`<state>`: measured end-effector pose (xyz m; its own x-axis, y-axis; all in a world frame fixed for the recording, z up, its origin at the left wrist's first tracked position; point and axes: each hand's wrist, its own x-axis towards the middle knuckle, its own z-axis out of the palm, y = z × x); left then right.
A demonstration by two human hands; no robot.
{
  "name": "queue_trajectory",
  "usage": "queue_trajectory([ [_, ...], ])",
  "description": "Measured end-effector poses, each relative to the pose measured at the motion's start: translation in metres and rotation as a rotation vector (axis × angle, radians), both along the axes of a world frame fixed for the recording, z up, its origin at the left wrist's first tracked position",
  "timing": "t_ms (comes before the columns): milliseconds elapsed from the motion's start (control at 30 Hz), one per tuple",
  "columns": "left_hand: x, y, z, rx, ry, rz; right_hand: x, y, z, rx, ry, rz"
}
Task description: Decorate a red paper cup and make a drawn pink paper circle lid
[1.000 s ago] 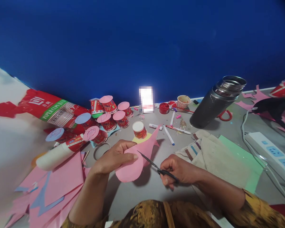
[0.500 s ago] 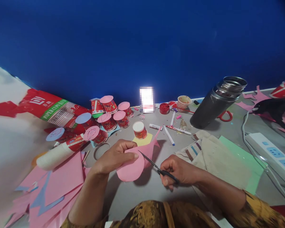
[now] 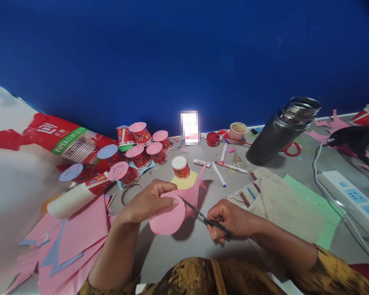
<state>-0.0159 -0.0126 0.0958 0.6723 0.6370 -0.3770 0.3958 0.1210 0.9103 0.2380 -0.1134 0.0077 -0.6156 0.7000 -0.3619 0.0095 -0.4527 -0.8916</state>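
Observation:
My left hand (image 3: 155, 200) pinches a sheet of pink paper (image 3: 167, 219) between thumb and fingers. The paper's near part is cut to a rounded edge, and a ragged strip of it sticks up at the far right. In my right hand (image 3: 226, 221) are black-handled scissors (image 3: 213, 223), their handles gripped by the fingers. The blades point up and left, with the tips at the paper close to my left thumb. Just beyond the paper, a red paper cup (image 3: 181, 169) stands upside down on a yellow sheet (image 3: 189, 180).
Several red cups topped with pink or blue discs (image 3: 140, 135) stand at the left, near a bag of paper cups (image 3: 70, 137). Pink sheets (image 3: 83, 237) lie nearer. Markers (image 3: 219, 174) are scattered beyond my hands. A dark flask (image 3: 278, 135), cloth (image 3: 285, 205) and power strip (image 3: 353, 196) occupy the right.
The pink paper and my left hand have shifted very slightly left. The scissors stay at almost the same place on the paper, still in my right hand.

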Motion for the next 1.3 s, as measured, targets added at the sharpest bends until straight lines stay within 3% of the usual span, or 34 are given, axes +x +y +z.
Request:
queue_trajectory([
  [533,-0.0022,0.0024,-0.0039,-0.011,-0.004,-0.037,0.0003,0.0011,0.0022,0.004,-0.035,0.004],
  [1300,-0.0044,0.0044,-0.0008,0.099,0.012,-0.178,0.0014,0.0016,0.0006,0.005,-0.020,0.024],
])
